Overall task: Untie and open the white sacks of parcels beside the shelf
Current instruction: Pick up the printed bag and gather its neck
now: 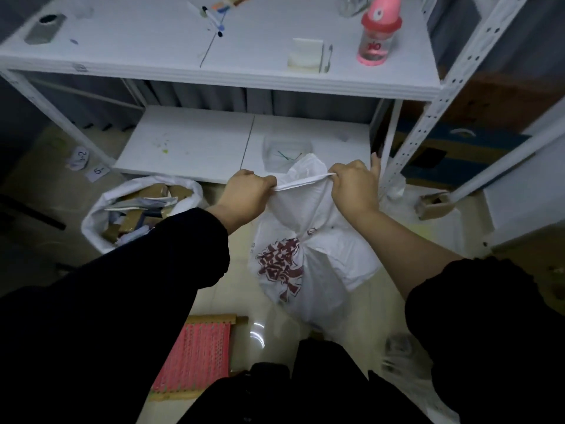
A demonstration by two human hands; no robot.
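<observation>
A white sack (308,261) with dark red printing stands on the floor in front of the shelf, its neck gathered at the top. My left hand (247,191) and my right hand (354,186) each grip an end of a white strip (301,182) of the sack's top, pulled taut between them. To the left stands a second white sack (97,221), open at the top, with brown and pale parcels showing inside.
A white metal shelf (275,84) stands just behind the sacks, with a pink bottle (379,29), pens and a white holder on its upper board. A pink woven stool (195,353) sits near my legs. Cardboard boxes (458,148) stand at right. Paper labels lie on the floor at left.
</observation>
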